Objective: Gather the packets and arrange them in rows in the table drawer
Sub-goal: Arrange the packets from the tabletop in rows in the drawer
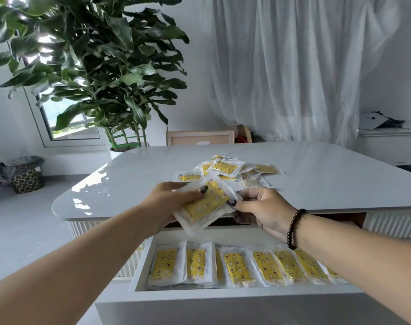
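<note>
Packets (230, 168) litter white table (329, 174) before curtain (293, 66) and plant (101, 66).

Soft daylight fills the room, coming from the window (66, 118) behind the plant (94, 66) and through the white curtain (293, 66), so I see everything bright and washed pale. The glossy surface (329, 179) throws white glare patches near its left corner. My wide view bends the edges, stretching my forearms, and the leaves look slightly smeared.
</note>
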